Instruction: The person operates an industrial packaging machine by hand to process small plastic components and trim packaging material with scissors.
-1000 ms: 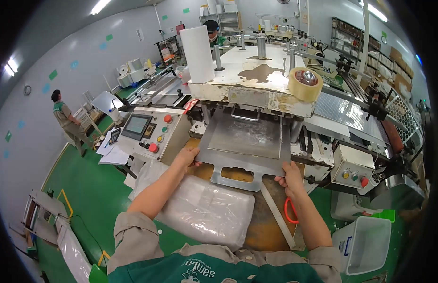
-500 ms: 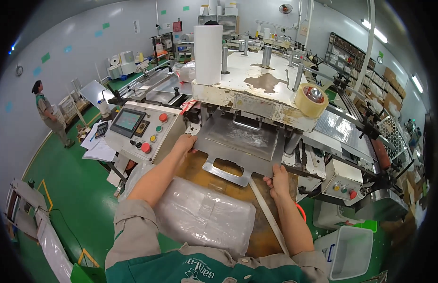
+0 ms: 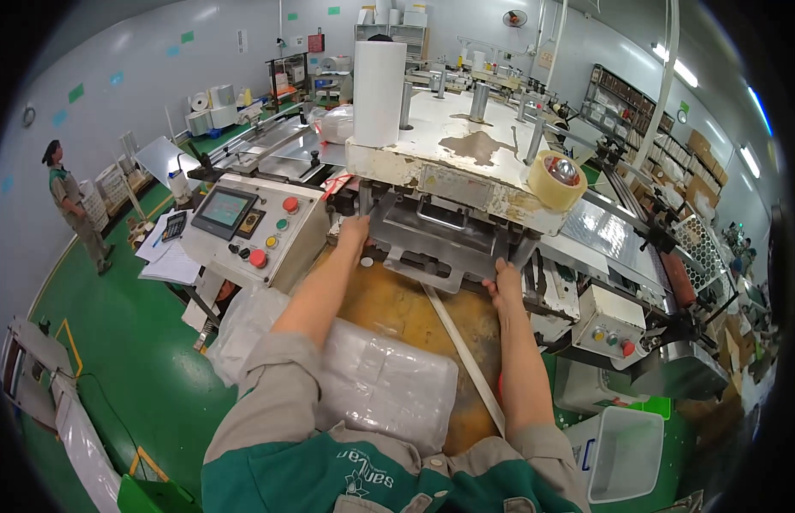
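Observation:
A flat grey metal plate (image 3: 407, 254) with a cut-out grip at its front edge lies partly inside the press, under the white top block. My left hand (image 3: 354, 232) is closed at its left edge. On the opposite side, my right hand (image 3: 505, 282) has its fingers curled at the right edge. Above the plate, a metal drawer-type handle (image 3: 441, 214) shows in the press opening; the plate's rear is hidden there. A stack of clear plastic bags (image 3: 384, 385) rests on the brown worktop (image 3: 363, 295) before me, below both hands.
The control panel (image 3: 252, 224) with buttons stands left of the press, and a smaller button box (image 3: 609, 325) to the right. A white roll (image 3: 379, 94) and tape rolls (image 3: 558, 181) sit on the press top (image 3: 449, 115). A pale strip (image 3: 466, 359) crosses the worktop. Another person (image 3: 72, 205) stands far left.
Both hands have pushed the metal plate forward, farther into the press opening. More of the brown worktop shows in front of it. The head view has shifted slightly.

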A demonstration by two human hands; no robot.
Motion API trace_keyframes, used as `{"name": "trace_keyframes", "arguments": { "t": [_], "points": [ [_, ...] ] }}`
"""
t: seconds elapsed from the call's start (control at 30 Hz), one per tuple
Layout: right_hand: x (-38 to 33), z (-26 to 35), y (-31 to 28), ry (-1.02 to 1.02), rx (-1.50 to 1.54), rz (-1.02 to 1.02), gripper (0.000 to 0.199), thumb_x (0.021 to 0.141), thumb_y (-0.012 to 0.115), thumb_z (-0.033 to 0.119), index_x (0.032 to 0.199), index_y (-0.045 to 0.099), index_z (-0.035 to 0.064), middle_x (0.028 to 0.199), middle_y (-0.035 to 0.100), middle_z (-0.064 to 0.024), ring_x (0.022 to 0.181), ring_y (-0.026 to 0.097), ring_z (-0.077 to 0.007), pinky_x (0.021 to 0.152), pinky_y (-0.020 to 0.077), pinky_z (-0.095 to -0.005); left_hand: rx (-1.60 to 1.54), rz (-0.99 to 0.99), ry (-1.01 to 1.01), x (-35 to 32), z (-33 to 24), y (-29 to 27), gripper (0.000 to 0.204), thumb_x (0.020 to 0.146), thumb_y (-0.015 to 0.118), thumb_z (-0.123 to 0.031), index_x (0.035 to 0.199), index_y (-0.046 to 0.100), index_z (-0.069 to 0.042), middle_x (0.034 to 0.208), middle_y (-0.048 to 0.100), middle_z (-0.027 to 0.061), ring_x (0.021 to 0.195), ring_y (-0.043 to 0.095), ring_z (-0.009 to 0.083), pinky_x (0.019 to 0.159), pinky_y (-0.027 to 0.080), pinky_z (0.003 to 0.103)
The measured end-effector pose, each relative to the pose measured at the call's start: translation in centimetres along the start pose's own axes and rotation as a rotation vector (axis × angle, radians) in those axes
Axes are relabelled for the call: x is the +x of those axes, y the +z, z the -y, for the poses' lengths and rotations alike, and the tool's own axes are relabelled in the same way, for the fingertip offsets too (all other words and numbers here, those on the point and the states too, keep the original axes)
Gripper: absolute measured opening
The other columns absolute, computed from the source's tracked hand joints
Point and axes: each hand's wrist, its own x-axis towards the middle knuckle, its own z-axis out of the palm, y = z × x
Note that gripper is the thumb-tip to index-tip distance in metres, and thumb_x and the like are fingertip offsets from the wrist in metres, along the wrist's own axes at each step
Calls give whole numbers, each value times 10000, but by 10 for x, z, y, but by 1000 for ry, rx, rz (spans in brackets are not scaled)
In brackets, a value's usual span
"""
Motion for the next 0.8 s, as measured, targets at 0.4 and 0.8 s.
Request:
{"name": "trace_keyframes", "arguments": {
  "t": [0.4, 0.8],
  "points": [
    [-76, -30, 34, 184, 21, 311, 371, 946, 512, 397, 869, 554, 36, 598, 544, -23, 422, 415, -89, 364, 299, -224, -162, 457, -406, -116, -27, 20, 249, 971, 482, -345, 1012, 508, -101, 706, 612, 16, 479, 537, 104, 421, 425, 223],
    [-31, -26, 49, 181, 124, 218, 114, 945, 499, 166, 904, 501, 59, 630, 501, -28, 462, 385, -82, 385, 279, -225, -403, 295, -440, -95, -21, 56, 271, 946, 534, -276, 1091, 470, -57, 787, 634, 84, 549, 563, 143, 463, 432, 240]
  ]
}}
